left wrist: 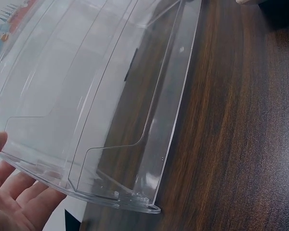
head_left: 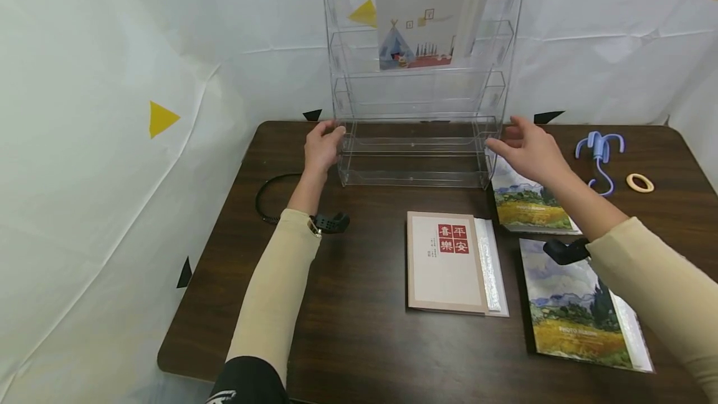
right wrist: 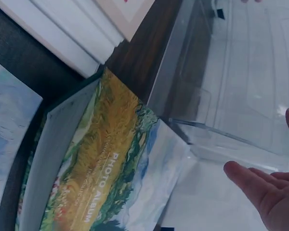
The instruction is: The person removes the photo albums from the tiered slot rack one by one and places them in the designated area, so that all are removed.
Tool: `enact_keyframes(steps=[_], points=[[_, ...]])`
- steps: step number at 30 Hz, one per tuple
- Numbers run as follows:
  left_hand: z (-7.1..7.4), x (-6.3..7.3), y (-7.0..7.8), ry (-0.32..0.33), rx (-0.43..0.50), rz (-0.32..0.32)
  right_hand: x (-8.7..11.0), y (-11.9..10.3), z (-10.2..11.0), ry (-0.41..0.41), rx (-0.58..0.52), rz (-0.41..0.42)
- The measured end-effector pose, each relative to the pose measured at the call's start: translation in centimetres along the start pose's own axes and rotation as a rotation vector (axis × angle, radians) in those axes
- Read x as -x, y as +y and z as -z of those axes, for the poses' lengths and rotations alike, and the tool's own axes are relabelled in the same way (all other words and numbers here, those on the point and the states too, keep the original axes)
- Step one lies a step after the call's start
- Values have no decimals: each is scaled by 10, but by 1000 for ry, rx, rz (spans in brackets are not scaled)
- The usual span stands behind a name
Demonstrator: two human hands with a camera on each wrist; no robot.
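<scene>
A clear acrylic display rack [head_left: 415, 176] with stepped tiers stands at the back of the table. My left hand [head_left: 323, 145] is at its left side, thumb inside the side panel and fingers along the outside, lightly gripping the edge in the left wrist view. My right hand [head_left: 527, 147] is beside the rack's right side, its fingers extended and thumb apart; contact with the panel cannot be made out. A white book with a tent picture [head_left: 421, 30] stands upright in an upper tier. Below the right hand lies a photo album [head_left: 527, 207] with a landscape cover.
Another landscape photo album [head_left: 578, 317] lies at the front right. Left of it is a beige album with red characters [head_left: 445, 273]. A blue claw-shaped hook [head_left: 600, 151] and a wooden ring [head_left: 639, 182] lie at the far right. A black cable [head_left: 260, 198] loops near the left wrist.
</scene>
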State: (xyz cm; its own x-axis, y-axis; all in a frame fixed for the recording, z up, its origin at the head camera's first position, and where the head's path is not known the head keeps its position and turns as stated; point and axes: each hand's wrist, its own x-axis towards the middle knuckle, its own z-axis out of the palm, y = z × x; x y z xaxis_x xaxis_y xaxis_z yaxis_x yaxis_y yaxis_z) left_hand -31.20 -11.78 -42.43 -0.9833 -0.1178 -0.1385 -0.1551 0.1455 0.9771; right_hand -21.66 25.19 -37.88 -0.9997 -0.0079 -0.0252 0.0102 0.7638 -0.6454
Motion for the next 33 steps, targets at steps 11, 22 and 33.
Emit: enact_keyframes(steps=[11,22,33], points=[[-2,4,-4,27,-85,-45,-26,-3,-14,-6,-30,-5],[-3,6,-4,54,-89,-85,-33,-2,-15,-51,-110,-52],[-15,7,35,326,62,-498,-35,-2,-16,-69,-128,-93]])
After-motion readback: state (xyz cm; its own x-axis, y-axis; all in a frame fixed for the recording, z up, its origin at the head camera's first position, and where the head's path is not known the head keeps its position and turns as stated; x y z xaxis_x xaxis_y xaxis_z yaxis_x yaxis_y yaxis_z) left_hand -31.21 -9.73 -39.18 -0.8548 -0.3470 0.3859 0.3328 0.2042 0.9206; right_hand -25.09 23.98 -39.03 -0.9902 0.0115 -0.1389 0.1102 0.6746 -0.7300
